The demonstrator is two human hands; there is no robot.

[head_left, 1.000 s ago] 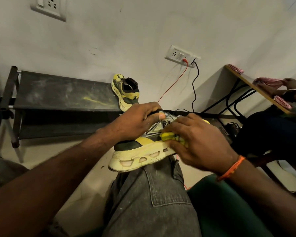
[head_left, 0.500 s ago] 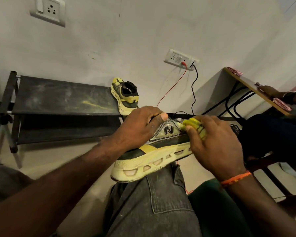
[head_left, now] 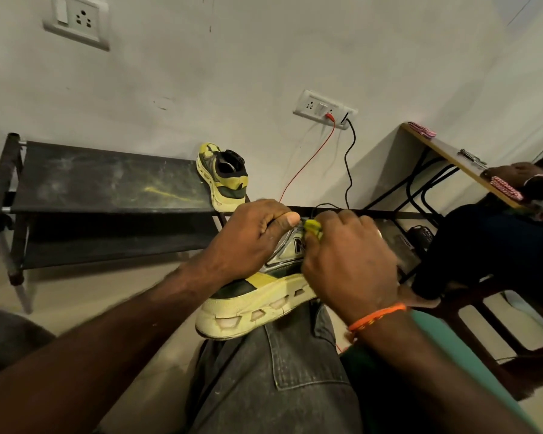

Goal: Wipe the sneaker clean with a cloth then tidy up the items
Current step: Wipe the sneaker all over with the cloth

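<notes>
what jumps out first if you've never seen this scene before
The yellow sneaker propped on the person's knee at centre, steadied by the left hand while the right hand presses a yellow cloth to its side. Behind, its twin sits on a dusty black rack against the wall.

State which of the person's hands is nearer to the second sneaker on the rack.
Left. The left hand grips the held sneaker just below the second sneaker; the right hand is further off, to its right.

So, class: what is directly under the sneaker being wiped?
The sneaker rests on the person's knee, in grey jeans. The right hand covers its front, so what supports the toe is hidden.
</notes>
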